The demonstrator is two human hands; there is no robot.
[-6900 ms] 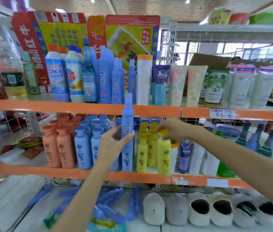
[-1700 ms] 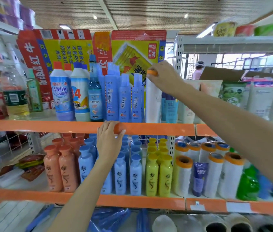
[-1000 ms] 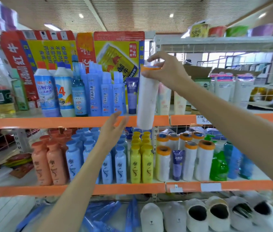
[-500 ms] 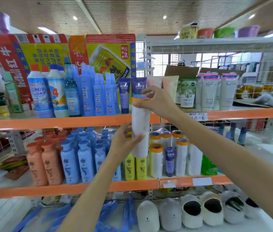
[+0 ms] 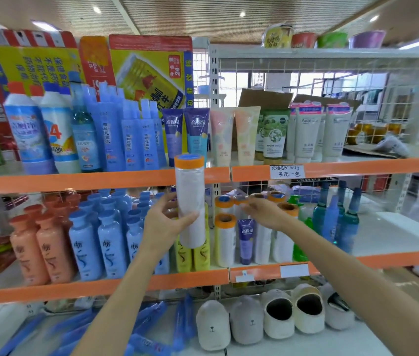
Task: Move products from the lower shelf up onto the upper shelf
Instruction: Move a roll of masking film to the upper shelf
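Frame centre: left hand (image 5: 163, 222) grips white roll w/ orange cap (image 5: 190, 199) upright, in front of upper shelf edge (image 5: 100, 179), cap level w/ it. Right hand (image 5: 267, 211) just right of centre, fingers loose, holding nothing, reaching among same rolls (image 5: 225, 237) on lower shelf (image 5: 331, 265).

White roll (image 5: 190, 201) upright in left hand (image 5: 162, 224), right hand (image 5: 265, 211) beside
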